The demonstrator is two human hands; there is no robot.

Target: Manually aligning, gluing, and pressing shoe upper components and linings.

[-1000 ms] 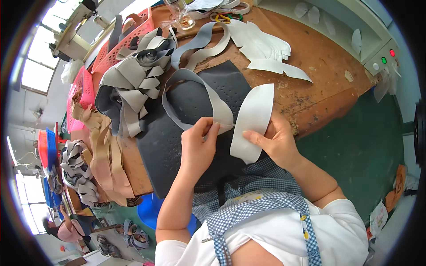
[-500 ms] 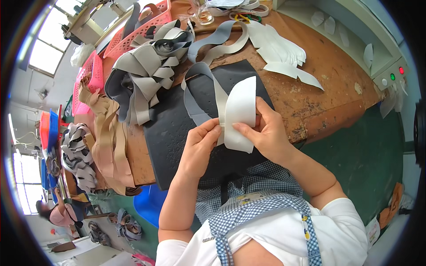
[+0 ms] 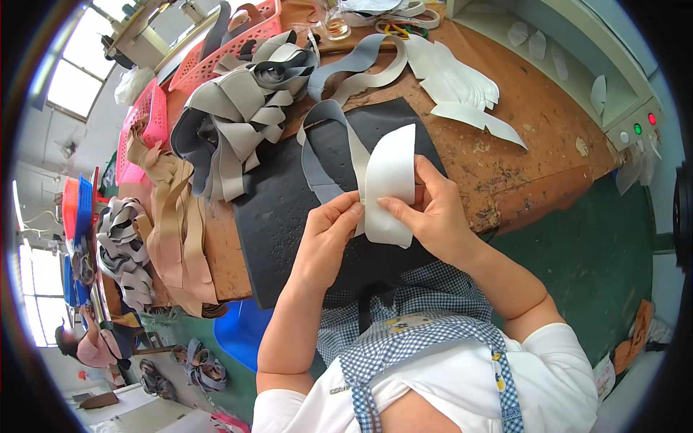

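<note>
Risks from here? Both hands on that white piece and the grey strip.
1. The white piece is pinched only along its near edge by the left hand and right hand; it may slide against the grey strip and misalign.
2. The strip's far loop lies loose on the black mat, so a tug could drag it askew.

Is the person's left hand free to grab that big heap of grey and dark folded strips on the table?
Probably not right away: the left hand and right hand both pinch the white curved piece. The heap of grey strips itself lies uncovered.
</note>
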